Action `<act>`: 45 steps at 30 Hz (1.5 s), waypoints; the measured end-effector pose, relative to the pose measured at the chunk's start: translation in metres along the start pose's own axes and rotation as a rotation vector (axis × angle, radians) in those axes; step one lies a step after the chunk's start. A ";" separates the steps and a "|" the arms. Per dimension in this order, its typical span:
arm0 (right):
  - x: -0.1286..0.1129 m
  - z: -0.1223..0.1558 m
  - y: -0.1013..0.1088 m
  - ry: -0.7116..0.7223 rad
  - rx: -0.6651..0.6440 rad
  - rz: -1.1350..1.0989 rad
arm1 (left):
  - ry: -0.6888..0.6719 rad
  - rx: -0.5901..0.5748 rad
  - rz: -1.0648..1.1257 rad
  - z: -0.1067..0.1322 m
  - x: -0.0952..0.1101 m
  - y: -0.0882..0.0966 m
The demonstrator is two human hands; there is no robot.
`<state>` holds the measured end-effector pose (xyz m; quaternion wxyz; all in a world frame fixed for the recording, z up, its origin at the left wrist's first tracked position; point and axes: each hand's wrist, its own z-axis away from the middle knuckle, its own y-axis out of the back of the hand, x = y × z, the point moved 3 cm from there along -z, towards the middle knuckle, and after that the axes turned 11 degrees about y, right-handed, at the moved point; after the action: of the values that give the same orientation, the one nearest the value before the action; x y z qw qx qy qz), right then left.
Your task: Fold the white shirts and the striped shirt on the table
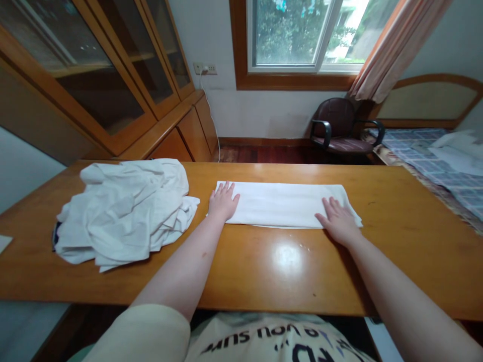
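Observation:
A white cloth (279, 203), folded into a long flat strip, lies crosswise on the wooden table (260, 271). My left hand (222, 202) rests flat on its left end, fingers stretched out and a little apart. On the right end of the strip lies my right hand (337, 219), palm down with the fingers spread. To the left, a rumpled heap of white cloth (124, 211) sits apart from the folded one, with a dark edge showing at its left side.
Glass-doored wooden cabinets (151, 60) stand beyond the table on the left. Past its far edge are a dark armchair (337, 123) and a bed with a plaid cover (430, 151). A white slip (4, 243) lies at the table's left side.

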<state>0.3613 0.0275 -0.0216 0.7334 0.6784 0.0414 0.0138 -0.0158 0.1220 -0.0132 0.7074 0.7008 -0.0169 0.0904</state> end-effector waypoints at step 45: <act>0.040 -0.068 0.009 -0.176 0.116 0.019 | -0.571 -0.096 0.064 0.089 0.211 -0.033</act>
<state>0.3960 0.0988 -0.0198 0.6936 0.7186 -0.0289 -0.0411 0.2058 0.0559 -0.0125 0.7030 0.6629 -0.2416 -0.0894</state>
